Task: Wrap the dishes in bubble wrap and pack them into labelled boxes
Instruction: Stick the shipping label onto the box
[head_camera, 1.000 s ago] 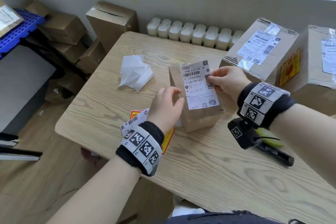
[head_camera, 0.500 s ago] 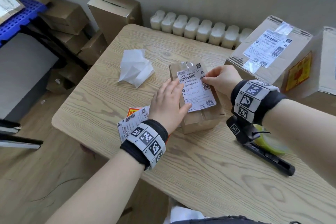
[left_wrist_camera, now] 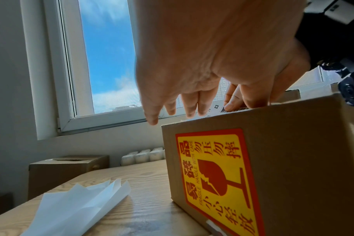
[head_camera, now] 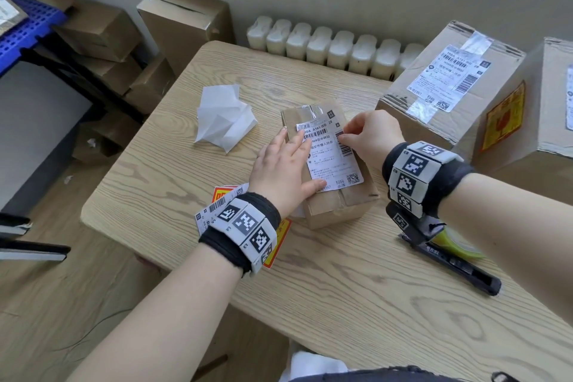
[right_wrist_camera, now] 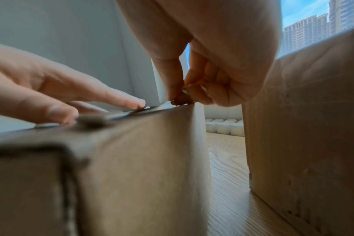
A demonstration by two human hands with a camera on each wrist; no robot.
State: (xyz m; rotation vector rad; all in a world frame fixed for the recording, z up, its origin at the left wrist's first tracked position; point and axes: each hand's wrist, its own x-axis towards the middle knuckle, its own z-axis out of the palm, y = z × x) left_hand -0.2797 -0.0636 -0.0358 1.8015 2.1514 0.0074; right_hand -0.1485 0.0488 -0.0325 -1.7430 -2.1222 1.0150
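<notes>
While the label goes down, each line below is placed relative to the small box.

Change: the label (head_camera: pixel 331 158) stood up off the box (head_camera: pixel 338 205) a second ago, held only at its edges; it now lies flat along the box top, slightly askew.
Left hand: the left hand (head_camera: pixel 283 169) has come down from the label's edge and lies flat on its left half, fingers straight, pressing and gripping nothing.
Right hand: the right hand (head_camera: pixel 369 136) pinches the label's right edge between thumb and fingertips, at the box's right top rim.
Meaning: judged from this, the box is sealed and its labelling is almost done; smoothing the right half and letting go remain.
Fragile sticker: a red-and-yellow sticker (left_wrist_camera: pixel 218 175) is already on the box's left side.
Dishes: none in view; whether any are inside the box cannot be told.
Large box: a labelled carton (head_camera: pixel 449 84) stands right of the box, near the right hand.
Paper: crumpled white paper (head_camera: pixel 223 116) lies left of the box, apart from it.
Spare labels: loose stickers (head_camera: pixel 217 211) lie near and left of the box, partly under the left wrist.
Tape gun: a dispenser (head_camera: pixel 449 257) lies near and right of the box.
Obstruction: nothing lies on the box top but the hands.
</notes>
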